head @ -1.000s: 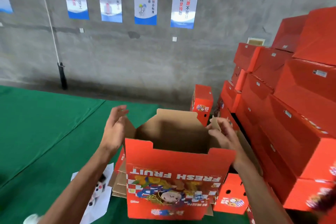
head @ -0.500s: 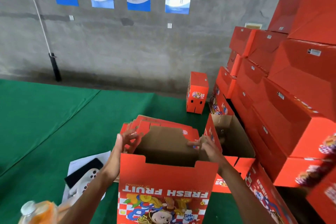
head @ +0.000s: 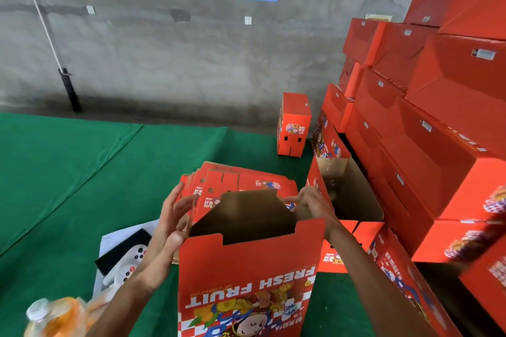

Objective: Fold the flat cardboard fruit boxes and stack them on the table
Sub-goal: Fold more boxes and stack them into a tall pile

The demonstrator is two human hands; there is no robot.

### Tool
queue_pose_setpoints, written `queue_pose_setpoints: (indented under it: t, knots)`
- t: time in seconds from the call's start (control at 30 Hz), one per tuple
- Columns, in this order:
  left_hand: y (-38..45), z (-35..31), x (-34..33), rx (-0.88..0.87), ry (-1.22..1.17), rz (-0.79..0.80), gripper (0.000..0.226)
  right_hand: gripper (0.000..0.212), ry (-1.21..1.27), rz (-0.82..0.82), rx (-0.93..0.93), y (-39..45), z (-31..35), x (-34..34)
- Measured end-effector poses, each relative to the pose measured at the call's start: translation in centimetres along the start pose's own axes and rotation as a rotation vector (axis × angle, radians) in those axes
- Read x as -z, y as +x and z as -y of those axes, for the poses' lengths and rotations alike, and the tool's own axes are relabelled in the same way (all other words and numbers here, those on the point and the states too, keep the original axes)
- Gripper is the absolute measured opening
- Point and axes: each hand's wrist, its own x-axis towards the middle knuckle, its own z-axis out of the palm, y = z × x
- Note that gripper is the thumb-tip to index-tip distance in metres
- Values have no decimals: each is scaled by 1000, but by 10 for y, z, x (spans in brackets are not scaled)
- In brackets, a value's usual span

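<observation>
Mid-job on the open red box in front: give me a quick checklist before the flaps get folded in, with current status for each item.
1. Red cardboard FRESH FRUIT box standing upright, open end up: ok.
2. Left hand at the box's left side, fingers straight, gripping nothing: ok.
3. Right hand on the far right corner of the box: ok; exact hold cannot tell.
4. Far brown flap standing up, not yet folded down: not ok.
5. Pile of flat red box blanks behind the box, within reach for the next one: ok.
6. Stack of folded red boxes on the right stable: cannot tell.
</observation>
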Motion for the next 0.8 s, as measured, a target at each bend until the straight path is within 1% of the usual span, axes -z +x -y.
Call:
queue_pose_setpoints:
  t: [0.03,0.07,0.1,0.13,0.2,0.27,0.33,0.37,0.4,0.47,0.53,0.57,0.6,0.67,0.7,0.77,0.8]
  knots:
    - [-2,4,0,0,67,27,100,20,1,-3,-3,1,-1,-2]
    - [-9,13,3,28,92,28,94,22,80,-28,-48,2,-2,-3]
    - [-10,11,3,40,110,10,85,26,215,-62,-89,3,-4,-4]
    - [-6,10,2,41,101,22,79,27,319,-84,-84,3,-7,-4]
    - [-1,10,1,56,134,24,72,23,507,-116,-48,-1,-14,-6]
    - [1,9,-1,76,183,54,72,20,668,-134,-3,-6,-20,-5]
    - [4,10,-3,88,251,95,80,23,820,-120,32,-8,-17,-1]
    - [7,10,-5,98,300,108,85,26,849,-109,43,-8,-16,1]
    - [10,12,-7,118,364,106,90,30,838,-95,70,-5,-12,2]
    - [16,18,-10,197,461,70,93,33,684,-62,137,-6,-10,8]
    - [22,22,-13,246,418,12,89,34,547,-24,150,-8,-12,14]
    - [28,25,-14,262,393,-20,84,34,488,4,149,-11,-14,17]
    - [33,27,-16,278,390,-48,80,34,485,37,127,-12,-16,19]
    - [43,31,-17,289,428,-92,66,43,452,117,119,-15,-25,22]
    - [45,34,-19,287,464,-109,58,46,376,147,118,-18,-28,24]
    - [44,37,-24,275,541,-122,45,48,311,165,167,-24,-37,25]
    - [41,36,-27,243,579,-137,40,46,308,182,209,-26,-39,24]
